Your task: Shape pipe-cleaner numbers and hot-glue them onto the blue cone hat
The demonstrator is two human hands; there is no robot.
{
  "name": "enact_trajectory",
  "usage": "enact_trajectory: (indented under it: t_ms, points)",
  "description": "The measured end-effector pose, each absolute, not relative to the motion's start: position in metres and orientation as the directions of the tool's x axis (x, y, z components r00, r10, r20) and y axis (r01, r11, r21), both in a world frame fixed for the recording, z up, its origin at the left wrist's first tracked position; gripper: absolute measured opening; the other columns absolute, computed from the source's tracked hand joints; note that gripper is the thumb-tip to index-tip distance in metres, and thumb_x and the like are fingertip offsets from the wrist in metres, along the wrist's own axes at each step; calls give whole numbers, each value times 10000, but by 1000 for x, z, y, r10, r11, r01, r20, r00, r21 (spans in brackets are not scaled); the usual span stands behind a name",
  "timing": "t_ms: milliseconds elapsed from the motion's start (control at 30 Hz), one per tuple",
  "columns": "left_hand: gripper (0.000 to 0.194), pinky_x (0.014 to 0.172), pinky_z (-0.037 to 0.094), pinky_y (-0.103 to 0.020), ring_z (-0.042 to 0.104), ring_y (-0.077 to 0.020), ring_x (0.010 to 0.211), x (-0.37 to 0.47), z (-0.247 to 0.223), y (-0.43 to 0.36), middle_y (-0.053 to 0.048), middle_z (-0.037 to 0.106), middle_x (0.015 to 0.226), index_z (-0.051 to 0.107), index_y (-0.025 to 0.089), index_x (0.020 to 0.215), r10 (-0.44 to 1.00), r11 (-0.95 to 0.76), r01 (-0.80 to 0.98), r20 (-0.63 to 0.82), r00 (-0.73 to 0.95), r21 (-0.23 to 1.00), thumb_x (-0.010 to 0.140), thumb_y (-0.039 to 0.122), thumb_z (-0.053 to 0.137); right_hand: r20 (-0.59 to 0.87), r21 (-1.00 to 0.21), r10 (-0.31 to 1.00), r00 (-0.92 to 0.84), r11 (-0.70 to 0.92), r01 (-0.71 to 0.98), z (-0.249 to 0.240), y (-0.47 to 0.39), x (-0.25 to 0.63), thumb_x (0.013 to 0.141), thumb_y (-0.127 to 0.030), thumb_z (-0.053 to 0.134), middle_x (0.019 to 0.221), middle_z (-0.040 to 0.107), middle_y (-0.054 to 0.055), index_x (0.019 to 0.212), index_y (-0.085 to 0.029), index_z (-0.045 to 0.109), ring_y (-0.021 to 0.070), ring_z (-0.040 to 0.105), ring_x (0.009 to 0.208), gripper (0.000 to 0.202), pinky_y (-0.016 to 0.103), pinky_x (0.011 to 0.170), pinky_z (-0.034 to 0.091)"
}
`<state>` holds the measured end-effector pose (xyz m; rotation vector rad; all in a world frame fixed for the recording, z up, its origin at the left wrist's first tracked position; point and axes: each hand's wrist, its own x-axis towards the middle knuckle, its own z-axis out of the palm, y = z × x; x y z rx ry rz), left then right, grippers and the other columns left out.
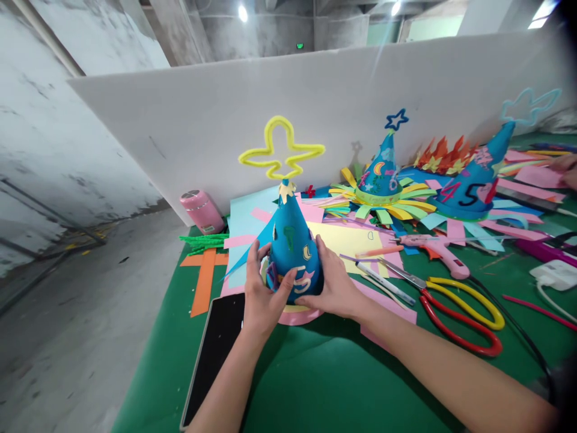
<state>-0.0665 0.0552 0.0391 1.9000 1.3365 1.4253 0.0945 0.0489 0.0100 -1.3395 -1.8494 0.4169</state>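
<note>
A blue paper party hat (288, 240) stands upright in front of me, between my two hands. Cut-out shapes and a white figure 5 decorate its side, and a yellow pipe-cleaner star (279, 157) rises from its tip. Under the cone shows a pink ring (301, 316). My left hand (265, 291) wraps the hat's left side, thumb across the front. On the right side, my right hand (336, 279) presses its fingers and thumb to the cone near the bottom. The far sides of the hat are hidden.
Right of the hat lie a marker (385, 282), scissors (444, 300) and a pink glue gun (439, 246). Two more hats (381, 174) stand behind. A tablet (216, 355), green pipe cleaners (204, 243) and a pink bottle (202, 211) are left. Another person's hand (567, 171) shows far right.
</note>
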Motion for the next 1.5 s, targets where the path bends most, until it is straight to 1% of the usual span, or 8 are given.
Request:
enact_trajectory:
  t_ms: [400,667,833,1033,1200,1333,1400,1500]
  points:
    - [763,883,432,-379,437,-256,1148,-64,39,54,-164,448,1219,219,155,1313,850,-460,492,526,4,739,693,321,632,480,-663,877,26,343,665,4,49,79,577,-442,647,1266,394,162,1379,-130,49,320,377,1156,1048,484,934,316]
    - [765,916,398,-415,405,-259,1170,-65,39,53,-168,432,1236,197,145,1326,835,-478,542,550,34,692,705,314,612,422,-645,898,-126,395,654,10,50,96,571,-522,654,1338,318,157,1384,-147,16,319,309,1207,1099,479,958,289]
    - [747,920,388,-427,406,-266,1168,-66,40,54,-168,437,1233,205,151,1326,833,-482,549,551,45,683,714,313,601,448,-641,886,-121,412,647,11,51,98,601,-459,644,1299,366,158,1383,-143,29,313,345,1180,1044,468,945,307]
    - [743,933,370,-440,401,-265,1175,-65,38,53,-161,428,1255,198,178,1335,844,-470,530,535,37,705,724,309,599,463,-648,882,-90,406,644,6,53,97,594,-473,659,1300,373,146,1383,-169,34,310,359,1176,1051,471,937,318]
    - [676,1006,274,-430,309,-255,1247,-67,42,51,-145,340,1346,187,194,1351,839,-497,458,544,35,737,783,328,527,450,-645,867,-214,481,593,13,56,110,546,-588,655,1391,258,152,1389,-191,-3,332,247,1257,1141,514,982,246]
    - [533,1004,268,-413,341,-238,1228,-75,44,49,-123,350,1345,264,217,1323,823,-463,412,554,-129,784,837,357,433,490,-744,863,-126,489,456,27,57,125,759,-534,490,1438,194,81,1382,-246,86,259,183,1303,797,472,1025,211]
    - [480,978,301,-412,390,-234,1185,-79,41,44,-117,415,1284,328,218,1286,824,-391,394,507,-254,832,842,379,416,502,-796,865,-17,469,382,33,59,130,836,-484,393,1411,270,65,1371,-255,141,219,237,1289,634,441,1028,224]
    - [427,939,347,-413,437,-235,1131,-81,33,29,-108,478,1202,411,216,1216,849,-237,336,363,-385,912,838,414,404,462,-863,881,106,418,284,35,63,132,870,-463,332,1315,417,77,1353,-246,215,199,351,1229,542,423,1001,283]
